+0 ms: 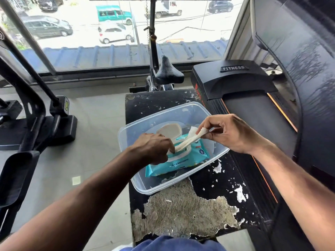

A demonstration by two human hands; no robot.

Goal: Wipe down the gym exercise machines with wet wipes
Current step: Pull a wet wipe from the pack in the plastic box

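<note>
centrally, wet wipe (188, 140): white, twisted into a strand, stretched from the opening of the wipes pack (178, 160) up and rightward to the right hand (230, 133). free end of wipe pinched between thumb and fingers (204, 135) of right hand, remaining fingers curled above. left hand (154, 147): fingers bunched and bent downward, fingertips pressing on the pack beside the opening, touching the lower end of the wipe. wipes pack: turquoise, lying flat, white flip lid (169, 130) swung open toward the far side. pack inside a clear plastic tub (145, 187), tub set at an angle on a worn black padded surface (226, 180) with cover peeled in patches, pale backing exposed near the close end. right of surface: treadmill (244, 102), black, hood marked "fitness", orange stripes along the belt edges; tub's right corner overhanging toward it. beyond surface: black saddle of an exercise bike (168, 73), upright post behind. left: dark frame and foot of another exercise machine (36, 115) on a grey tiled floor (90, 124). background: large window (108, 33), parked vehicles in the street below. bottom edge: blue clothing (172, 243) of the person.
</note>
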